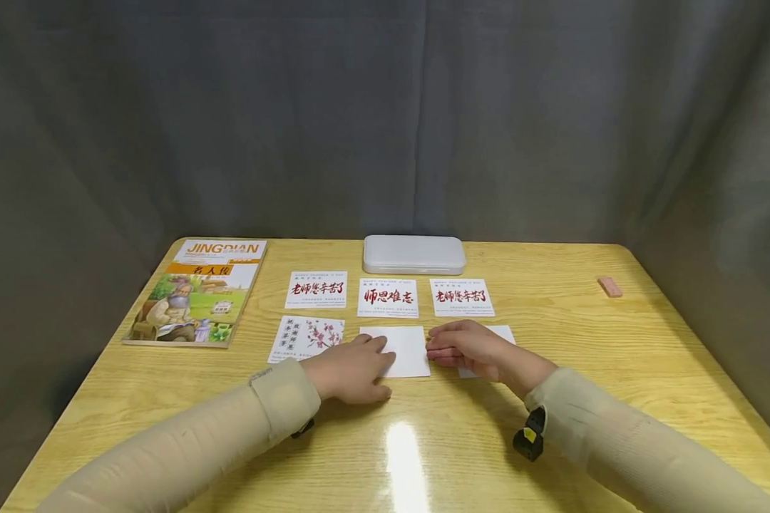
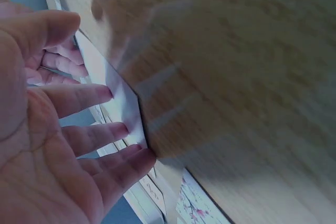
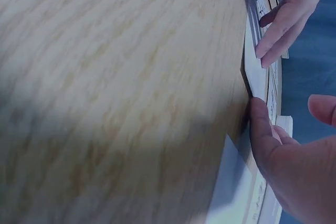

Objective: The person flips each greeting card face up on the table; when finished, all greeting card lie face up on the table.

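Observation:
A blank white card lies in the middle of the front row in the head view. My left hand rests its fingertips on the card's left part, and the left wrist view has these fingers nearly straight on it. At the card's right edge, the fingertips of my right hand touch it, the thumb standing apart in the right wrist view. Another white card lies partly hidden beneath the right hand. Left of the middle card is a card with pink blossoms and black writing, partly covered by my left hand.
Three cards with red writing form the back row: left, middle and right. Behind them sits a white case. A book lies far left, a pink eraser-like block far right, on a wooden table.

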Tool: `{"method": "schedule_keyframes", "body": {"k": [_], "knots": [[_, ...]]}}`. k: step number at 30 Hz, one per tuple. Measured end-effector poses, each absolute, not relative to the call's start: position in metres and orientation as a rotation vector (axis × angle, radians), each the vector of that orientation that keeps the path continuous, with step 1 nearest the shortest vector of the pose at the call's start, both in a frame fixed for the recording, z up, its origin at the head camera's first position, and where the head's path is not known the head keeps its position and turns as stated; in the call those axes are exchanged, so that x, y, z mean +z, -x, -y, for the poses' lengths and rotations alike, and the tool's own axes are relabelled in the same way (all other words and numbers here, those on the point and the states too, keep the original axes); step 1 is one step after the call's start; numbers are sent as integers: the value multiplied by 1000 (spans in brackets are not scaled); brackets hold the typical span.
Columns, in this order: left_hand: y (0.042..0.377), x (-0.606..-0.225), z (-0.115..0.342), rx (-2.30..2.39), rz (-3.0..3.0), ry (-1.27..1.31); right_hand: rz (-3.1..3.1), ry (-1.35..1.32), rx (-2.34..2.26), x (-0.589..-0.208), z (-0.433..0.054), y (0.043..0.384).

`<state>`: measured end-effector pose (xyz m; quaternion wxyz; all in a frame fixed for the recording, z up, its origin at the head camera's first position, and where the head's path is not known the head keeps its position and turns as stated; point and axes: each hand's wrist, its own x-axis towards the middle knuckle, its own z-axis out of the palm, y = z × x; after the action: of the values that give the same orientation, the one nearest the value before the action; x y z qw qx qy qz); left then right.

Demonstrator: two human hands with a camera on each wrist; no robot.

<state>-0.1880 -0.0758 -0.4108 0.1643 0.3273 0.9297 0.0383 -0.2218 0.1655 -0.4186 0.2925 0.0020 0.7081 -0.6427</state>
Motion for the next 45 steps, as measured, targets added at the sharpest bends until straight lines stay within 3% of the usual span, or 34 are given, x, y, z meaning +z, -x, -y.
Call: {"method": "schedule_keyframes", "body": {"k": [14,22,25,45], "knots": [[194,-409,85,509,-2681,-892,-1949,-8,-1754,-426,-157,224],[214,-397,106,1284,-2581,-319,-1969,79,-1861,-414,-163,231],[217,-394,112,1433,-2449,-223,-1969,91,-1889,-412,-161,232],[218,-395,112,1731,-2211,-88,-2068,-4,-1909,-411,-158,235]]}}
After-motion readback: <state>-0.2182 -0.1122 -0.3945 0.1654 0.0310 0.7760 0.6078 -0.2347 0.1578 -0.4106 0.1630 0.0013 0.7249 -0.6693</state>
